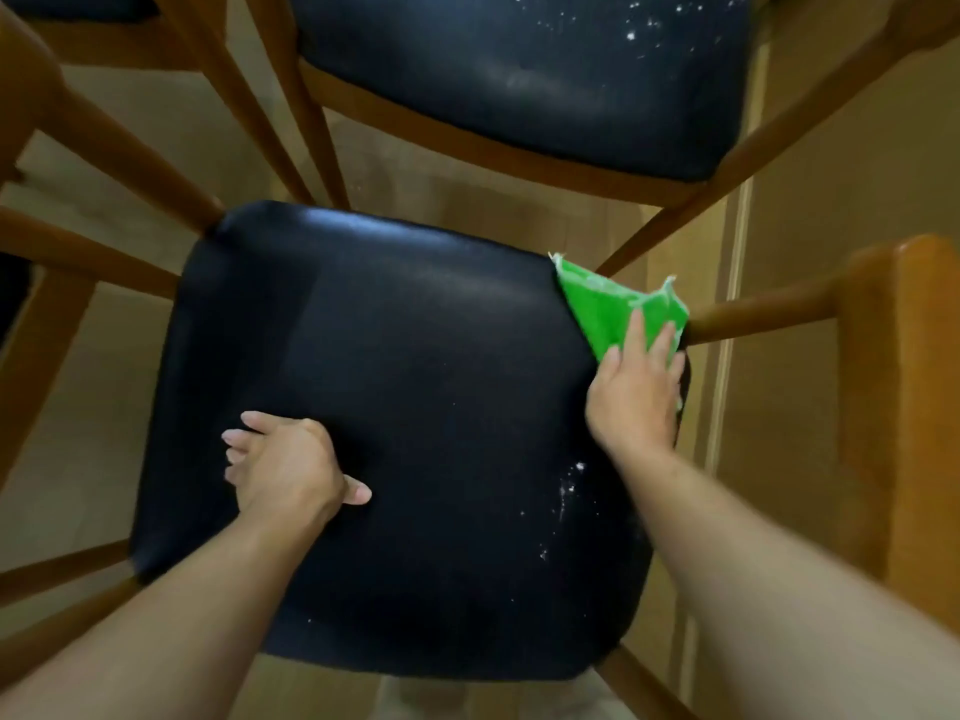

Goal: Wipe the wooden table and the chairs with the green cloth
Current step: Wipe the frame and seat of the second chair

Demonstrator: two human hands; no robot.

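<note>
A glossy black padded seat (pixel 384 439) on a wooden frame carries white specks near its right edge. The right hand (pixel 636 392) presses the crumpled green cloth (pixel 605 304) flat-fingered against the seat's far right corner. The left hand (pixel 288 467) hovers over the seat, fingers loosely spread, holding nothing.

A pale beige tiled floor (pixel 171 132) stretches beneath the furniture, meeting a light tan wall panel (pixel 810 283) edged by a cream vertical strip (pixel 730 304) along the frame's right side.
</note>
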